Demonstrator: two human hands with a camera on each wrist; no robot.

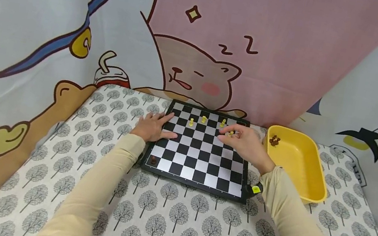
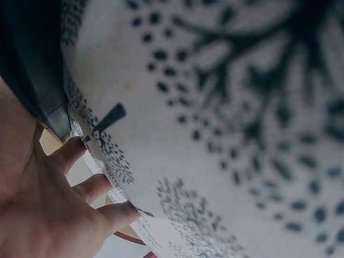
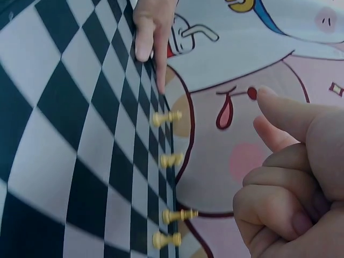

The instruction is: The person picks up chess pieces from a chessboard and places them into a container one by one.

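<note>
My left hand [image 1: 151, 125] rests with spread fingers on the left edge of a black-and-white chessboard [image 1: 191, 162]. My right hand [image 1: 245, 142] hovers over the board's far right part, close to a pale yellow chess piece [image 1: 231, 133]. Its thumb [image 3: 285, 110] and index finger stretch out with a gap between the tips, while the other fingers curl toward the palm. Three more pale yellow pieces stand toward the far side: one [image 1: 191, 122], another [image 1: 204, 119] and a third [image 1: 223, 123]. A dark brown piece [image 1: 153, 160] occupies the near left corner.
Right of the board is a yellow basin [image 1: 298, 154] with a small cluster of brown pieces [image 1: 274, 140] in its far left corner. A tree-patterned cloth [image 1: 163, 219] covers the table. Cartoon-printed fabric [image 1: 197, 69] hangs behind the far edge.
</note>
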